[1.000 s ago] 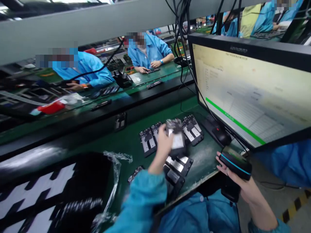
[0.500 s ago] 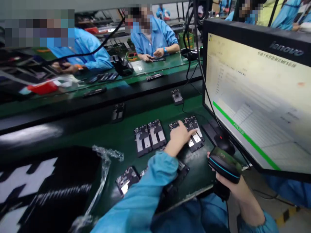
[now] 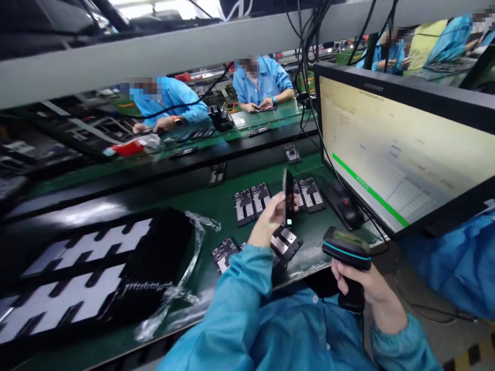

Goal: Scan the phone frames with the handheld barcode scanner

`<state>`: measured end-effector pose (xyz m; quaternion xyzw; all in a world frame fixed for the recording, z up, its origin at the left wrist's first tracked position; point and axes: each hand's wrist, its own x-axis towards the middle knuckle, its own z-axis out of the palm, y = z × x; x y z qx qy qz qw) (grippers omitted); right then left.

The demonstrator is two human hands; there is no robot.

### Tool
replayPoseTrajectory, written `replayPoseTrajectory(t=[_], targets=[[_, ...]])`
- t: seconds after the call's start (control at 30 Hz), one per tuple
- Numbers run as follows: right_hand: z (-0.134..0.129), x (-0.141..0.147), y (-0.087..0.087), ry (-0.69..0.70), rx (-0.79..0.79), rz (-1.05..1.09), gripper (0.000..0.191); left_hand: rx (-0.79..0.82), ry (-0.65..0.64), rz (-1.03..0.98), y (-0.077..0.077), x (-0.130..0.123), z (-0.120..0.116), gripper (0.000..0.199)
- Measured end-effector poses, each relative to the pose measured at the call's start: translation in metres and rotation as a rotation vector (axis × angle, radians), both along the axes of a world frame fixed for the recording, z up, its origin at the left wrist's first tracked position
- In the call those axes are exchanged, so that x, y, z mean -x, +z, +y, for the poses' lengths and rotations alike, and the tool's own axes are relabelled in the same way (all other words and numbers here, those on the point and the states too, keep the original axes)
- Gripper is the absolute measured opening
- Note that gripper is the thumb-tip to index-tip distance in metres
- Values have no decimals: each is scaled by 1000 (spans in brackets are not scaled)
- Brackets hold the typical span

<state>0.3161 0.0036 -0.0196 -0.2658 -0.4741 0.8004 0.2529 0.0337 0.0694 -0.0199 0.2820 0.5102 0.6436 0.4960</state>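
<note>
Phone unit [image 3: 288, 198], newly raised at frame centre in the left hand's [image 3: 271, 215] pinch, now faces the scanner [image 3: 346, 248] gripped by the right hand [image 3: 359, 281].

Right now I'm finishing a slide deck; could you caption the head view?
Left hand holds a phone-like unit upright, right hand a handheld scanner, near a monitor reading PASS.

On my bench [image 3: 232, 309], I list: tray [image 3: 170, 237], left; plastic film [image 3: 199, 239] along its right edge; paired phone boards [image 3: 244, 207], middle; upright phone unit [image 3: 287, 193] in the left hand [image 3: 268, 219], right of that pair; mouse [image 3: 349, 212], before the monitor [image 3: 410, 149], right; scanner [image 3: 347, 246] in the right hand [image 3: 361, 283], nearer me; two co-workers [image 3: 183, 100] behind, beyond the bench.
</note>
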Motion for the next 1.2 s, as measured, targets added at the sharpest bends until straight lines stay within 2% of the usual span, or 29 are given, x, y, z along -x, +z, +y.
replayPoseTrajectory(t=[0.07, 0.13, 0.23, 0.3, 0.4, 0.5, 0.53, 0.57, 0.63, 0.73, 0.83, 0.9, 0.97, 1.0, 1.07, 1.13, 1.2], targets=[[4, 17, 7, 71, 78, 10, 34, -87, -68, -242, -10, -2, -25, 58], [6, 28, 9, 109, 118, 1, 35, -153, -75, -481, -19, -14, -37, 59], [5, 29, 5, 130, 154, -16, 36, -175, -54, -669, -25, -35, -34, 60], [3, 23, 2, 116, 166, -51, 38, -177, -101, -771, -23, -44, -28, 61], [-2, 22, 3, 4, 31, -196, 40, -140, -218, -839, -25, -49, -20, 59], [0, 48, 10, -396, -358, -450, 33, -46, -215, -753, -33, -52, -14, 47], [2, 60, 13, -519, -502, -499, 37, -18, -192, -723, -35, -53, -13, 42], [6, 72, 16, -604, -629, -517, 41, 2, -170, -705, -36, -54, -12, 38], [13, 91, 18, -621, -789, -501, 40, 18, -165, -701, -35, -55, -14, 35], [20, 95, 15, -631, -756, -510, 28, -66, -194, -693, -26, -52, -22, 42], [14, 76, 14, -691, -587, -603, 40, -153, -144, -527, -20, -47, -28, 66], [2, 60, 22, -603, -540, -641, 42, -110, -65, -384, -21, -46, -27, 89], [-9, 50, 36, -413, -552, -657, 31, -40, -5, -322, -25, -47, -23, 94], [-14, 48, 44, -314, -559, -671, 22, -9, 14, -307, -29, -48, -20, 88], [-19, 50, 56, -172, -555, -714, 6, 42, 54, -248, -35, -50, -17, 64], [-19, 57, 61, -141, -552, -752, 6, 64, 121, -118, -38, -50, -17, 43], [-16, 66, 60, -175, -565, -780, 6, 58, 175, 34, -37, -49, -19, 36]])
